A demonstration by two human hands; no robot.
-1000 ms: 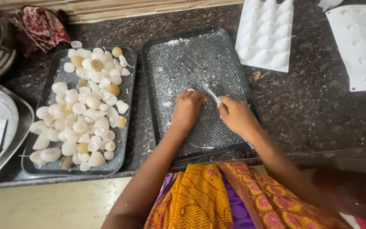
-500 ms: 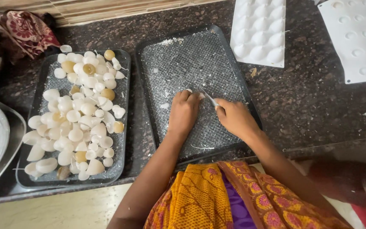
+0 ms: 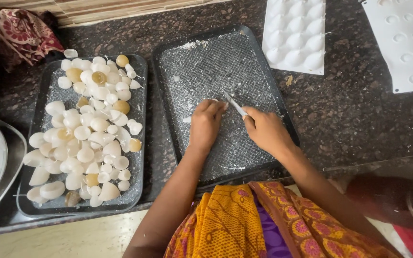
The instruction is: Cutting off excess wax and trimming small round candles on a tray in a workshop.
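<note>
Your two hands sit close together over the middle of the dark tray (image 3: 264, 86), the one with the bumpy mesh floor and white crumbs on it. Your right hand (image 3: 266, 131) is closed around a thin metal blade (image 3: 234, 103). The blade is long and flat. It slants up and to the left, away from you, so its tip pointing toward the top of your left hand (image 3: 206, 123). The handle end is hidden inside your right fingers (image 3: 250, 114). Your left hand is curled down with its fingers (image 3: 214, 106) bent in. It looks like it is pinching something small against the tray, but you cannot see what, because the hand covers it. The blade tip sits just beside your left fingertips, almost touching them. So the spot that matters lies to the left of your right hand and just beyond your left knuckles. Both hands are equally near it. To the left of this tray, well apart from your hands, a second tray (image 3: 139, 143) is piled with white shells (image 3: 87, 138), some of them yellowish. Farther back on the dark stone desk (image 3: 350, 110) rest a white mould (image 3: 295, 36) with round cups and a flat white mould (image 3: 405, 43) with shallow dents.
</note>
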